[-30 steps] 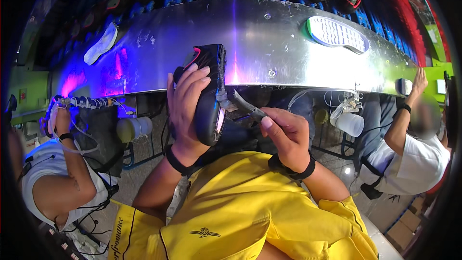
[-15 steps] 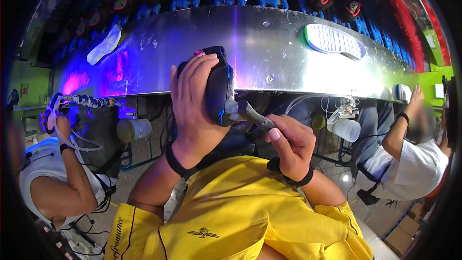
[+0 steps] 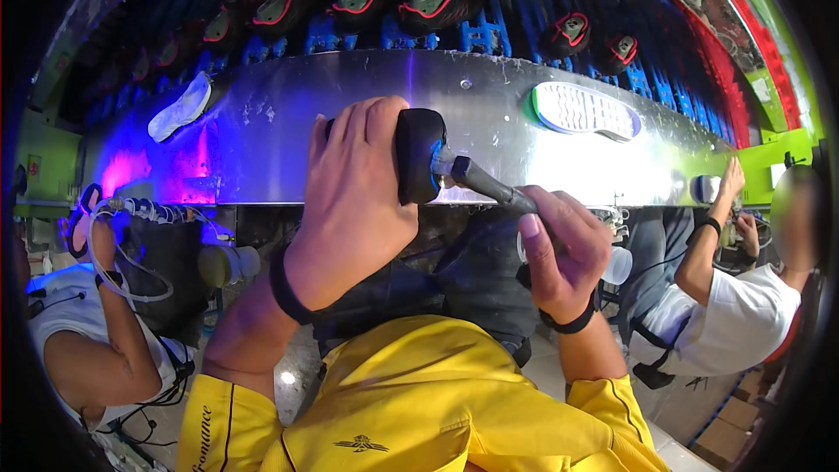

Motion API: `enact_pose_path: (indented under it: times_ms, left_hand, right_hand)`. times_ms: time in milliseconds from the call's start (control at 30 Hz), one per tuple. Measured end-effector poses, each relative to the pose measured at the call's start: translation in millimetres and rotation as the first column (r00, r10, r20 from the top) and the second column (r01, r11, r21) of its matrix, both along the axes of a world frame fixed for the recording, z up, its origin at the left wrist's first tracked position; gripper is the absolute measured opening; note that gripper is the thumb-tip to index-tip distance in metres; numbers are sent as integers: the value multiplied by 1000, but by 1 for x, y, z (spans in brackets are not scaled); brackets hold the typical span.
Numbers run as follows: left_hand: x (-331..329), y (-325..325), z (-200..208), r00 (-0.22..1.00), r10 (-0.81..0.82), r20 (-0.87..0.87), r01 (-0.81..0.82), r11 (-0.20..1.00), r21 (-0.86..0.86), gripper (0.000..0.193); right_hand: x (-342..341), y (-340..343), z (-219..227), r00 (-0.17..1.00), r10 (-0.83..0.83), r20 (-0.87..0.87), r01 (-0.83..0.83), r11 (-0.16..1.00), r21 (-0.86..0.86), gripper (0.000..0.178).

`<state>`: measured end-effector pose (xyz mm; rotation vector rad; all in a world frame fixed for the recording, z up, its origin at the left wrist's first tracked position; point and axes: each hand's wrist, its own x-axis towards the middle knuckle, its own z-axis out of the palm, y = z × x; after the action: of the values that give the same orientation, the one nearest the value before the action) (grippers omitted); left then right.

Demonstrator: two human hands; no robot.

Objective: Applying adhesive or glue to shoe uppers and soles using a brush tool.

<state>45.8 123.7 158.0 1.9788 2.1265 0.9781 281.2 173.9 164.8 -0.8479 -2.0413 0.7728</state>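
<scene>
Steel conveyor ledge (image 3: 350, 131), two white soles on it. Before it, left hand (image 3: 354, 201) wraps one black shoe (image 3: 419, 156); right hand (image 3: 564, 249) fists one brush (image 3: 485, 185) touching it.

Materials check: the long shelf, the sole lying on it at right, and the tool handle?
Shelf: looks like brushed sheet metal, mirroring purple light, rivets showing. White sole: likely rubber or foam, matte, ribbed tread. Tool handle in the right hand: dark, matte, perhaps plastic or rubber; unclear.

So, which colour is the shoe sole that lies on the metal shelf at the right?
White, the shoe sole shows best in the head view.
</scene>
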Motion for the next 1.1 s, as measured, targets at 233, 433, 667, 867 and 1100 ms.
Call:
enact_pose_path:
  times_ms: [233,433,667,867,1100]
  left_hand:
    - [-30,15,6,997,3,73,0,1000,-28,70]
    - [-54,32,21,978,17,207,30,974,-224,63]
    - [-73,49,31,976,53,212,41,908,-418,61]
    - [-82,55,30,981,9,193,68,917,-393,66]
    - [-86,40,23,954,129,270,-6,909,-416,86]
  right_hand:
    - [-26,38,-14,992,109,-65,-111,994,-24,24]
    - [-55,56,-37,972,128,-198,-146,986,-77,25]
    - [-69,61,-53,963,111,-248,-136,987,-86,23]
    - [-64,53,-69,981,41,-189,-60,993,-98,21]
    - [-55,32,-78,998,-37,-56,25,980,-200,22]
